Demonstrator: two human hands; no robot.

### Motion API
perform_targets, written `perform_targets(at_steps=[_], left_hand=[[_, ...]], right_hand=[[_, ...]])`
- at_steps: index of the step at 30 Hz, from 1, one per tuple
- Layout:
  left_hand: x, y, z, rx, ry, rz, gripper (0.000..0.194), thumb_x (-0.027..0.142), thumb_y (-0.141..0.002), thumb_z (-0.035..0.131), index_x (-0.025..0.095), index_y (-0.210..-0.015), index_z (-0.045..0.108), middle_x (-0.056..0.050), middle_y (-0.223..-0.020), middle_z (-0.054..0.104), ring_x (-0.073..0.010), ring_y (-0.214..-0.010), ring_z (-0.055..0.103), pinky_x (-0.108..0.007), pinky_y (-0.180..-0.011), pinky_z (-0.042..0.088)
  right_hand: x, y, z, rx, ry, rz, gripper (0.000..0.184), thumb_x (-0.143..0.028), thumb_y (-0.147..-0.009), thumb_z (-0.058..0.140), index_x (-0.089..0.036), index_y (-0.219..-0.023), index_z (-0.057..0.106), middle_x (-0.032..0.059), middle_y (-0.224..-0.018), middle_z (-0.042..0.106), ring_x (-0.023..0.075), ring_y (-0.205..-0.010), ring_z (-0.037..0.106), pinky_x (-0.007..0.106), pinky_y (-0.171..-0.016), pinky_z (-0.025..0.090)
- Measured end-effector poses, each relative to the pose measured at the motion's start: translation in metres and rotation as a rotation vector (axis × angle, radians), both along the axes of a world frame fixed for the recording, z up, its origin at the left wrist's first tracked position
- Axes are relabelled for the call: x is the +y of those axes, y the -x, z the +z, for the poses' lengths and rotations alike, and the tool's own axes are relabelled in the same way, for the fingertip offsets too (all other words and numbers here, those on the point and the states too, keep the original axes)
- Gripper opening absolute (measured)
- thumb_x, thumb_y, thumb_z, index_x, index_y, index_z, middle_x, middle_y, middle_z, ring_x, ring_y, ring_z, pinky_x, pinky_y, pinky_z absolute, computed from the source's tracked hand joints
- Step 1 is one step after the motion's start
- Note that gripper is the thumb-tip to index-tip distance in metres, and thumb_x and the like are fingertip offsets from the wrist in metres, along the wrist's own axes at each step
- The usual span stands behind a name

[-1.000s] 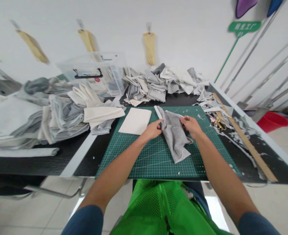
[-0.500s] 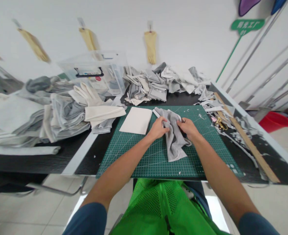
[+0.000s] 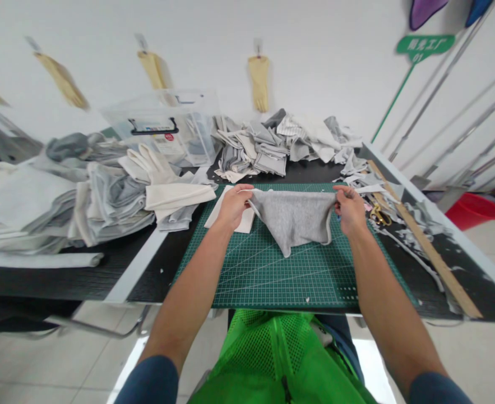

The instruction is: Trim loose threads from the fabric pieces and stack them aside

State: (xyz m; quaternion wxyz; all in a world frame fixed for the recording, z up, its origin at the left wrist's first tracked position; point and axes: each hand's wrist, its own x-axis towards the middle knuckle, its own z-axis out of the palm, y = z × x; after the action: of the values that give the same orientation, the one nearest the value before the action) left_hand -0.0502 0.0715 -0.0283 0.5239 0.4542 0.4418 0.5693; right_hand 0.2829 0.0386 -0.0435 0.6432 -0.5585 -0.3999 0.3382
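Note:
A piece of grey fabric (image 3: 300,219) is stretched between my two hands, its top edge pulled nearly straight and its lower part hanging down with a pointed corner. My left hand (image 3: 234,206) pinches its upper left corner. At the upper right corner, my right hand (image 3: 350,209) is closed on the same fabric; a small bit of blue shows by its fingers. Under the cloth lies a green cutting mat (image 3: 268,280) with a grid. A folded cream cloth (image 3: 244,223) rests on the mat, partly hidden behind my left hand and the grey fabric.
Heaps of grey and cream cloth (image 3: 116,196) cover the table's left side. Behind the mat are a clear plastic box (image 3: 167,132) and folded fabric pieces (image 3: 268,146). On the right lie gold-handled scissors (image 3: 380,215), fabric scraps and a long wooden strip (image 3: 432,252).
The grey fabric was bunched up over the mat and is now spread out between my hands. My left hand moved left, over the cream cloth, and my right hand moved right.

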Motion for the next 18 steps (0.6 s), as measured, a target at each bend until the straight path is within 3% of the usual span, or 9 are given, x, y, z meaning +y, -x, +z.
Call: perform_targets(at_steps=[2, 4, 8, 11, 14, 16, 18], left_hand=[[0.002, 0.002, 0.0, 0.135, -0.055, 0.153, 0.02, 0.018, -0.079, 0.061, 0.018, -0.099, 0.068, 0.0, -0.072, 0.064, -0.0135, -0.063, 0.06, -0.026, -0.064, 0.049], [0.003, 0.005, 0.001, 0.244, -0.102, 0.225, 0.018, 0.019, -0.084, 0.055, 0.02, -0.099, 0.066, 0.001, -0.066, 0.061, -0.0131, -0.057, 0.058, -0.025, -0.059, 0.047], [0.004, 0.008, -0.001, 0.389, -0.059, 0.142, 0.019, 0.026, -0.087, 0.056, 0.02, -0.102, 0.066, -0.002, -0.074, 0.069, -0.016, -0.064, 0.065, -0.028, -0.065, 0.052], [0.004, 0.006, -0.007, 0.757, 0.031, 0.142, 0.026, 0.034, -0.082, 0.068, 0.02, -0.103, 0.066, -0.007, -0.09, 0.074, -0.0231, -0.086, 0.072, -0.034, -0.081, 0.054], [0.003, 0.005, -0.015, 1.091, 0.092, 0.18, 0.047, 0.047, -0.076, 0.078, 0.02, -0.112, 0.065, -0.013, -0.111, 0.075, -0.0311, -0.109, 0.07, -0.038, -0.094, 0.051], [0.002, 0.006, -0.017, 1.159, 0.112, 0.131, 0.059, 0.048, -0.071, 0.083, 0.019, -0.119, 0.065, -0.015, -0.12, 0.074, -0.0338, -0.114, 0.069, -0.039, -0.094, 0.05], [0.002, 0.008, -0.018, 1.13, 0.088, 0.036, 0.055, 0.035, -0.067, 0.085, 0.019, -0.118, 0.069, -0.013, -0.116, 0.075, -0.033, -0.108, 0.07, -0.038, -0.091, 0.051]], right_hand=[[-0.002, -0.002, 0.001, -0.109, -0.016, 0.019, 0.031, -0.043, -0.082, 0.067, -0.021, -0.105, 0.07, -0.0042, -0.068, 0.049, 0.0117, -0.056, 0.042, 0.024, -0.048, 0.029], [-0.003, -0.003, 0.001, -0.238, -0.043, 0.05, 0.038, -0.041, -0.079, 0.072, -0.02, -0.11, 0.072, -0.0038, -0.069, 0.052, 0.0124, -0.059, 0.043, 0.025, -0.052, 0.033], [-0.004, -0.003, -0.001, -0.413, -0.081, 0.101, 0.048, -0.036, -0.073, 0.076, -0.018, -0.118, 0.074, -0.0039, -0.072, 0.056, 0.0131, -0.062, 0.046, 0.027, -0.06, 0.037], [-0.002, -0.002, -0.003, -0.5, -0.092, 0.081, 0.044, -0.033, -0.074, 0.073, -0.018, -0.116, 0.075, -0.0033, -0.073, 0.058, 0.014, -0.064, 0.048, 0.029, -0.063, 0.039], [-0.001, -0.003, -0.005, -0.545, -0.12, 0.078, 0.042, -0.031, -0.078, 0.068, -0.019, -0.118, 0.075, -0.0029, -0.073, 0.058, 0.0149, -0.065, 0.05, 0.029, -0.064, 0.039], [-0.001, -0.006, -0.005, -0.59, -0.122, 0.09, 0.043, -0.03, -0.078, 0.066, -0.019, -0.119, 0.075, -0.0021, -0.075, 0.06, 0.0158, -0.066, 0.052, 0.03, -0.065, 0.041], [-0.002, -0.009, -0.006, -0.684, -0.09, 0.112, 0.044, -0.027, -0.077, 0.066, -0.019, -0.119, 0.076, -0.0004, -0.077, 0.063, 0.0171, -0.068, 0.055, 0.031, -0.068, 0.044]])
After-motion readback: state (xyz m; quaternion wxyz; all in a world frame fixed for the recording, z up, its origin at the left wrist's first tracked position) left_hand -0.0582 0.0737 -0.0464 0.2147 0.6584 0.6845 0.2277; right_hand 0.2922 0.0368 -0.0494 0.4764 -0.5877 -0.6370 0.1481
